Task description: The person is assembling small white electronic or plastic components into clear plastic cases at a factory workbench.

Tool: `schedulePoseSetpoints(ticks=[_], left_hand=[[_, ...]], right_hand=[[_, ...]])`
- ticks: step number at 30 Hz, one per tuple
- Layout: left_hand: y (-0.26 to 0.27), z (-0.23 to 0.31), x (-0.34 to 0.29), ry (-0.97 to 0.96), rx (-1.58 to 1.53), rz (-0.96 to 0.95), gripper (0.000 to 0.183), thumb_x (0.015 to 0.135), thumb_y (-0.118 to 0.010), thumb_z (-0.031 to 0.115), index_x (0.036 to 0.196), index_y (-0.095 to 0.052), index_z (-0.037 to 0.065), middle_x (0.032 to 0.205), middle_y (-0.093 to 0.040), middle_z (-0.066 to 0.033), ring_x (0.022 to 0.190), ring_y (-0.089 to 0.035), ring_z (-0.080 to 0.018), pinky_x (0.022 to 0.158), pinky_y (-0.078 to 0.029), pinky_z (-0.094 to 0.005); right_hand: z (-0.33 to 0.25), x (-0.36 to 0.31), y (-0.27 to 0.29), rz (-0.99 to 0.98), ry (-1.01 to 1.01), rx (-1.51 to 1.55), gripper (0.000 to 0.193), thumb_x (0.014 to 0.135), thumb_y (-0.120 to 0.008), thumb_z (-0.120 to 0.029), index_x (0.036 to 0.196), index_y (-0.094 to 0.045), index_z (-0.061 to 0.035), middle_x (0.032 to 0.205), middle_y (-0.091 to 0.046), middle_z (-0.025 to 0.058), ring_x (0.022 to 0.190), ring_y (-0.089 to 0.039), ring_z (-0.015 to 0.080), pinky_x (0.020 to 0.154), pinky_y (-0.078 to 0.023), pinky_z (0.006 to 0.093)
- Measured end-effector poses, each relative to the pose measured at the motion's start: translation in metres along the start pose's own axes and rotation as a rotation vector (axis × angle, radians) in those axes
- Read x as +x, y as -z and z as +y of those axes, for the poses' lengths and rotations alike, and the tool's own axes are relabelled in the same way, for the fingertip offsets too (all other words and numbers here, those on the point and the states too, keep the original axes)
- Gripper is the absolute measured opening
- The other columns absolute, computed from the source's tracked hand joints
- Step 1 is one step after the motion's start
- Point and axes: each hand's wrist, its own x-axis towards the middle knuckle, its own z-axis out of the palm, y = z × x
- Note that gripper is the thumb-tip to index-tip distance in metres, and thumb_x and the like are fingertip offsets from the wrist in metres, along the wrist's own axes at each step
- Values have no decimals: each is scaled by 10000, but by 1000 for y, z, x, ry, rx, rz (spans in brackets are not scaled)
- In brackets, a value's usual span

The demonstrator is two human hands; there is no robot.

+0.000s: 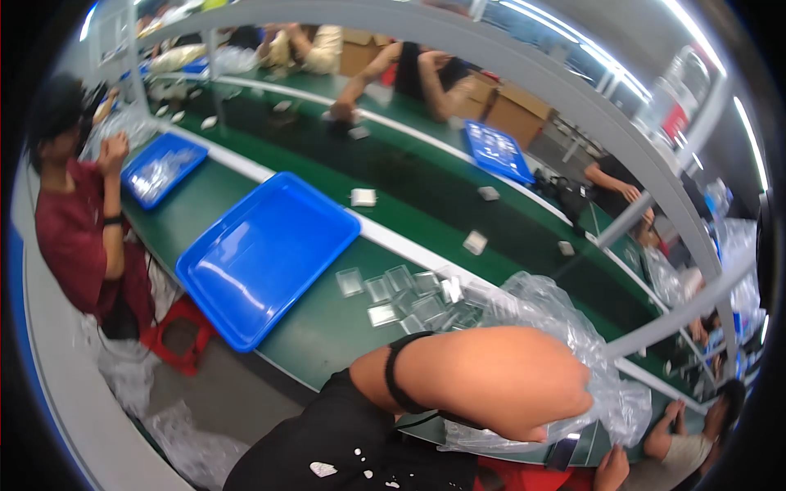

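My left hand [544,393], on a forearm with a black band, curls over a large clear plastic bag [565,327]. Its fingers are closed and mostly hidden underneath, so the grip shows only in part. At the lower edge my right hand [611,470] pinches the near edge of the same bag. Just left of the bag, several clear square plastic cases [401,288] lie loosely spread on the green worktop [315,340]. Some of them overlap, and a few sit right against the bag.
A big blue tray [274,254] lies left of the cases, with a smaller blue tray [164,168] beyond. The conveyor belt [426,204] carries small pale square pieces [475,242]. A grey metal frame [532,65] crosses above. Co-workers sit left, right and opposite. A dark phone [562,450] lies near my right hand.
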Motion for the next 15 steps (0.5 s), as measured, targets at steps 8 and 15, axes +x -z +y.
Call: schedulePoseSetpoints(ticks=[8,15], left_hand=[[-31,-25,5,-144,-49,294,196,741,-739,198,756,-665,17,768,-653,-129,656,-631,-378,583,-516,-462],[-70,-50,25,-161,-113,800,206,766,-692,199,780,-654,-2,806,-661,-144,656,-600,-374,598,-492,-481]], right_hand=[[-132,137,174,-214,299,113,345,993,-677,-225,1307,-719,-87,1093,-757,215,1001,-740,336,906,-565,415],[-259,336,125,-201,834,440,319,917,-656,-119,1210,-657,6,1070,-684,200,929,-626,422,860,-506,431]])
